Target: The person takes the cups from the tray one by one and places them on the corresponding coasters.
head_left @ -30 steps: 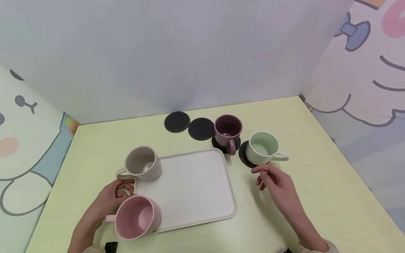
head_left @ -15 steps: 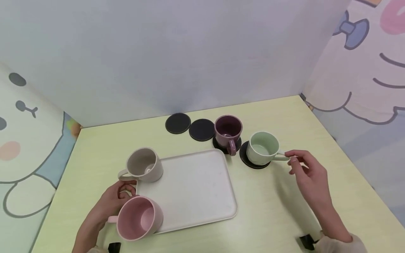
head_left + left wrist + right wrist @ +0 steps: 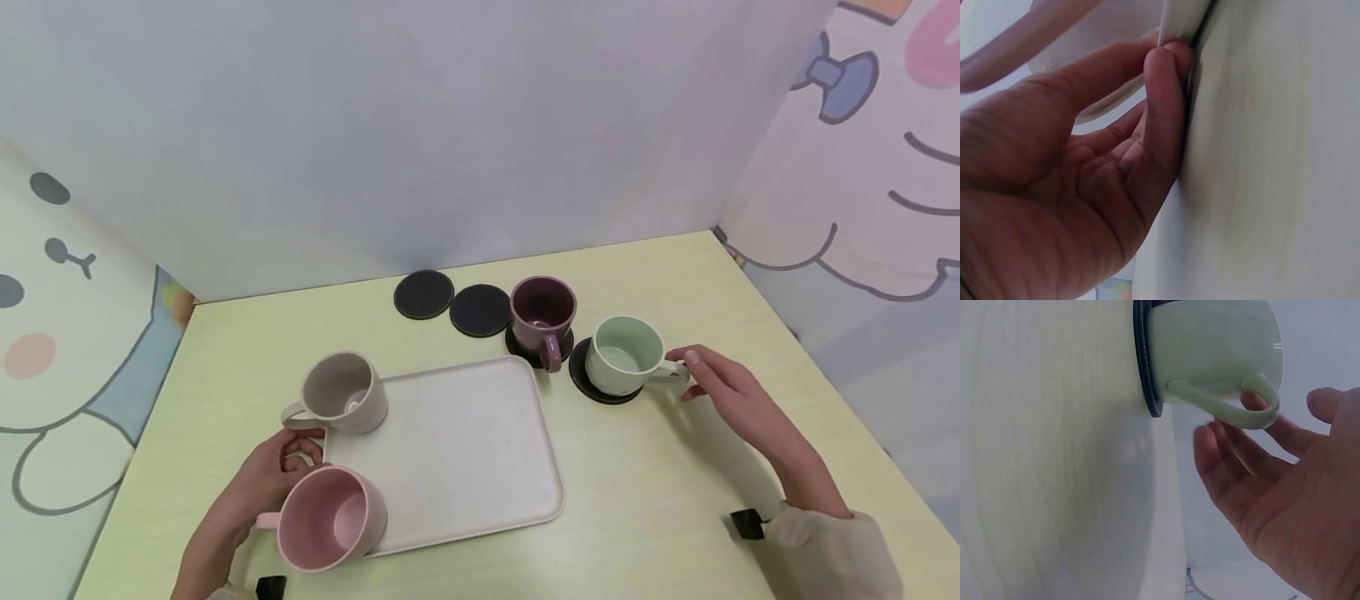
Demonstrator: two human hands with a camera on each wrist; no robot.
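In the head view my left hand (image 3: 273,471) is at the left edge of the white tray (image 3: 450,458), between a beige mug (image 3: 341,400) and a pink mug (image 3: 330,517). In the left wrist view its thumb and fingers pinch the tray's rim (image 3: 1180,22). My right hand (image 3: 723,387) is at the handle of a pale green mug (image 3: 622,358), which stands upright on a black coaster (image 3: 592,387). The right wrist view shows the fingers curved loosely by the handle (image 3: 1235,415), one fingertip visible through its loop, with the thumb held apart from it.
A purple mug (image 3: 542,312) stands on another black coaster (image 3: 516,350), left of the green mug. Two black coasters (image 3: 480,311) with nothing on them lie further left. Behind the table (image 3: 637,500) rises a pale wall (image 3: 450,150).
My right hand has moved right and away from in front of the green mug to its handle, where the thumb has lifted up. My left hand stays at the tray's edge.
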